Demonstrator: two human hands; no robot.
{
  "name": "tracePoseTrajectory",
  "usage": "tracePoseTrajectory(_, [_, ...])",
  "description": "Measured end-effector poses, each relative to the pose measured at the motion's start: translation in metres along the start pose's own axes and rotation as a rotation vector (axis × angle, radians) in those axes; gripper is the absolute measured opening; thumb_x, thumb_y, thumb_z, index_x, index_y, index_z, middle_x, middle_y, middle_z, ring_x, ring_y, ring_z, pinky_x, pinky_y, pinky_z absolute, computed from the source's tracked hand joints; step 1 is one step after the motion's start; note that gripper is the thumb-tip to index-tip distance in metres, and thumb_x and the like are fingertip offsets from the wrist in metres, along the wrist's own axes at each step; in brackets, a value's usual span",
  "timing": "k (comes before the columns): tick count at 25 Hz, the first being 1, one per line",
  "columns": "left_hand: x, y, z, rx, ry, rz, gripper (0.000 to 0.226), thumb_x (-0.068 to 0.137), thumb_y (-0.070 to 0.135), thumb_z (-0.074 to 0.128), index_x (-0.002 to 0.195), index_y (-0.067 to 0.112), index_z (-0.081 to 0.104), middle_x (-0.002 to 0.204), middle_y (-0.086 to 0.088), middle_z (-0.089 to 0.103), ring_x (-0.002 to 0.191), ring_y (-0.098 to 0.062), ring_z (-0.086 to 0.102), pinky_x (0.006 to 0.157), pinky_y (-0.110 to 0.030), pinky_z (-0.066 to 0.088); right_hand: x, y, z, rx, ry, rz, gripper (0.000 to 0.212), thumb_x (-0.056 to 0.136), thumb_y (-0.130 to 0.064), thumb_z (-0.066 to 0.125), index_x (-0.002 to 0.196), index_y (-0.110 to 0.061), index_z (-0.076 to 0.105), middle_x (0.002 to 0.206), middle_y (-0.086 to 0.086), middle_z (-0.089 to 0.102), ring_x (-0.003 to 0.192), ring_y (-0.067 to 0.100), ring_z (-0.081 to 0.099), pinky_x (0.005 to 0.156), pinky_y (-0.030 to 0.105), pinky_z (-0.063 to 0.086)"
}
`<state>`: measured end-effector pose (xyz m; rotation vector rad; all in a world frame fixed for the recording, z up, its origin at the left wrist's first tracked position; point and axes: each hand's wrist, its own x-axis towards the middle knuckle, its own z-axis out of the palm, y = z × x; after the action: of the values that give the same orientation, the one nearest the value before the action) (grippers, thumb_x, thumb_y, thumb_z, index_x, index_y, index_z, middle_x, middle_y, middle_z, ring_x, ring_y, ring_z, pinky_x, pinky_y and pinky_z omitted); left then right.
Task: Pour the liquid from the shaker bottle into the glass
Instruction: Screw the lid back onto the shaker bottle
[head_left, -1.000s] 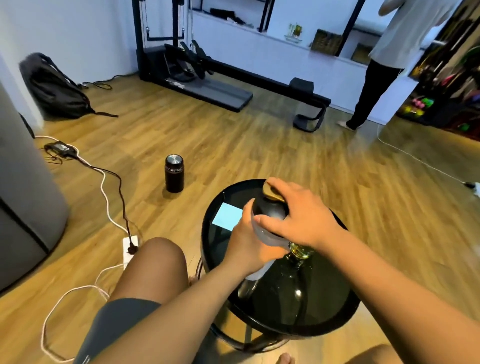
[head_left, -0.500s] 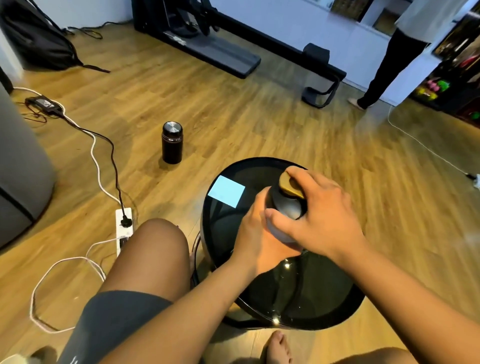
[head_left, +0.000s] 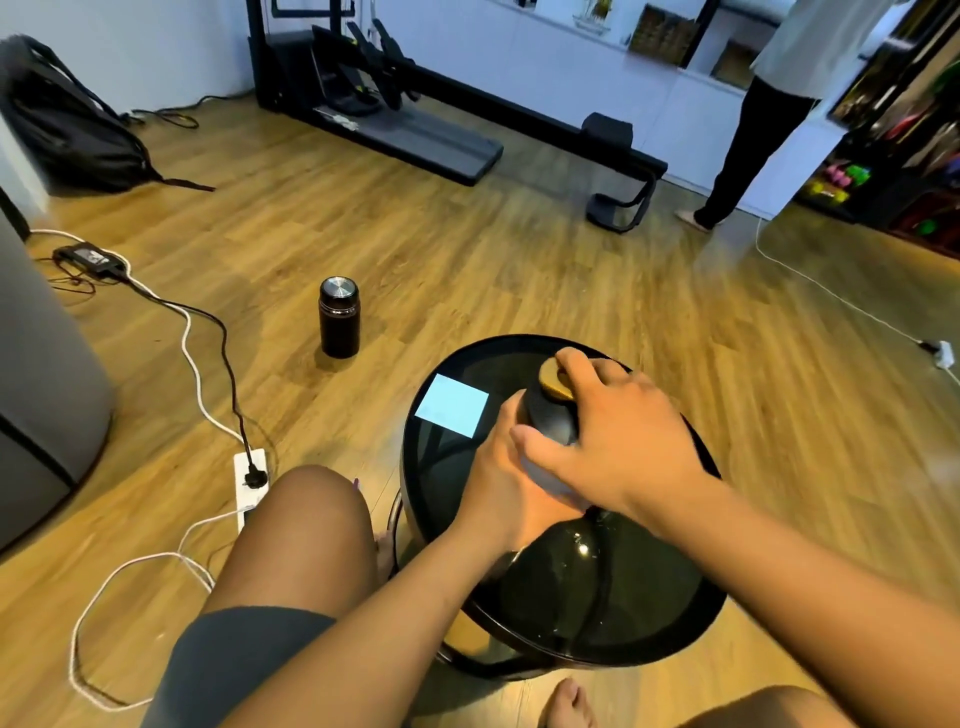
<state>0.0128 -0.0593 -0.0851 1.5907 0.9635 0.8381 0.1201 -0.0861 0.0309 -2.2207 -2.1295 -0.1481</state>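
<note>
The shaker bottle (head_left: 551, 422) stands upright on the round black glass table (head_left: 597, 608). It has a black domed lid with a tan flip cap (head_left: 555, 383). My left hand (head_left: 511, 486) wraps around the bottle's body from the left. My right hand (head_left: 618, 441) lies over the lid from the right, fingertips on the tan cap. Most of the bottle's body is hidden by both hands. I cannot see the glass; it is out of sight behind my hands.
A light blue reflection patch (head_left: 452, 405) shows on the tabletop's left. A dark flask (head_left: 338, 317) stands on the wood floor to the left. A power strip (head_left: 250, 483) and cables lie left of my knee. Another person (head_left: 748, 130) stands at the far right.
The view has tilted up slightly. Both hands stay on the bottle; my right fingers have shifted further over the tan cap. The glass seen under my right wrist one second ago is now hidden.
</note>
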Motion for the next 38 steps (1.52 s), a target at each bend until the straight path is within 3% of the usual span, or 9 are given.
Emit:
tracePoseTrajectory(2, [0.001, 0.003, 0.0, 0.06, 0.017, 0.064, 0.113, 0.052, 0.037, 0.097, 0.143, 0.024, 0.032, 0.12, 0.012, 0.06, 0.11, -0.006, 0.06, 0.09, -0.011, 0.049, -0.002, -0.005, 0.003, 0.108, 0.078, -0.009, 0.085, 0.066, -0.075, 0.04, 0.136, -0.027, 0.045, 0.126, 0.0, 0.061, 0.112, 0.033, 0.055, 0.084, 0.04, 0.048])
tracePoseTrajectory(6, [0.009, 0.005, -0.003, 0.054, -0.012, 0.096, 0.101, 0.052, 0.039, 0.094, 0.137, 0.026, 0.042, 0.12, 0.01, 0.064, 0.111, -0.01, 0.064, 0.094, -0.037, 0.056, 0.004, 0.031, -0.009, 0.241, -0.08, -0.294, 0.078, 0.063, -0.064, 0.059, 0.13, -0.026, 0.052, 0.128, -0.01, 0.06, 0.111, 0.024, 0.055, 0.098, 0.041, 0.044])
tracePoseTrajectory(12, [0.002, 0.006, 0.002, 0.101, 0.0, 0.063, 0.086, 0.061, 0.034, 0.093, 0.131, 0.02, 0.045, 0.096, 0.014, 0.062, 0.09, 0.002, 0.063, 0.07, -0.003, 0.043, -0.003, -0.009, 0.006, 0.133, 0.075, 0.12, 0.075, 0.077, -0.069, 0.053, 0.139, -0.028, 0.042, 0.131, 0.0, 0.057, 0.112, 0.033, 0.05, 0.082, 0.039, 0.045])
tracePoseTrajectory(16, [0.001, 0.016, -0.004, 0.078, -0.006, 0.022, 0.095, 0.061, 0.025, 0.096, 0.121, 0.046, 0.026, 0.103, 0.025, 0.058, 0.093, 0.011, 0.057, 0.074, -0.007, 0.046, 0.0, 0.024, -0.003, 0.265, 0.009, -0.201, 0.079, 0.065, -0.068, 0.057, 0.132, -0.027, 0.052, 0.125, -0.01, 0.061, 0.11, 0.028, 0.056, 0.095, 0.042, 0.047])
tracePoseTrajectory(23, [-0.002, 0.015, -0.005, 0.036, 0.021, 0.008, 0.095, 0.057, 0.026, 0.096, 0.127, 0.045, 0.035, 0.118, 0.016, 0.063, 0.107, -0.001, 0.063, 0.079, -0.013, 0.048, 0.012, 0.035, -0.023, 0.023, -0.073, -0.536, 0.075, 0.084, -0.067, 0.047, 0.142, -0.02, 0.049, 0.14, 0.004, 0.057, 0.128, 0.027, 0.049, 0.102, 0.041, 0.043])
tracePoseTrajectory(27, [0.0, 0.015, -0.001, 0.071, 0.023, -0.025, 0.088, 0.058, 0.032, 0.095, 0.122, 0.043, 0.036, 0.106, 0.02, 0.062, 0.1, 0.0, 0.063, 0.067, -0.008, 0.047, 0.015, -0.006, -0.044, -0.167, -0.224, -0.084, 0.076, 0.088, -0.08, 0.014, 0.132, -0.032, 0.052, 0.106, 0.004, 0.063, 0.103, 0.029, 0.058, 0.076, 0.04, 0.049])
tracePoseTrajectory(30, [0.001, 0.012, 0.003, 0.098, 0.037, -0.026, 0.091, 0.054, 0.038, 0.095, 0.128, 0.033, 0.041, 0.103, 0.02, 0.061, 0.1, 0.001, 0.063, 0.067, -0.009, 0.045, 0.018, -0.035, -0.036, -0.281, -0.167, 0.026, 0.058, 0.097, -0.062, 0.033, 0.128, -0.018, 0.054, 0.074, 0.003, 0.042, 0.081, 0.029, 0.055, 0.068, 0.039, 0.053])
tracePoseTrajectory(35, [0.002, 0.011, 0.001, 0.099, 0.009, 0.018, 0.094, 0.062, 0.029, 0.094, 0.136, 0.032, 0.036, 0.111, 0.024, 0.054, 0.104, 0.007, 0.058, 0.076, -0.005, 0.043, -0.005, -0.013, -0.033, 0.014, -0.289, -0.249, 0.038, 0.07, -0.036, 0.06, 0.109, -0.039, 0.056, 0.132, -0.004, 0.048, 0.123, 0.029, 0.038, 0.093, 0.049, 0.045])
tracePoseTrajectory(38, [0.001, 0.01, 0.0, 0.052, 0.01, 0.01, 0.099, 0.06, 0.028, 0.096, 0.135, 0.043, 0.033, 0.117, 0.025, 0.056, 0.109, 0.008, 0.057, 0.081, -0.006, 0.043, 0.003, 0.005, -0.042, 0.35, -0.26, -0.228, 0.051, 0.075, -0.059, 0.062, 0.123, -0.041, 0.056, 0.139, -0.009, 0.051, 0.133, 0.023, 0.038, 0.106, 0.048, 0.039])
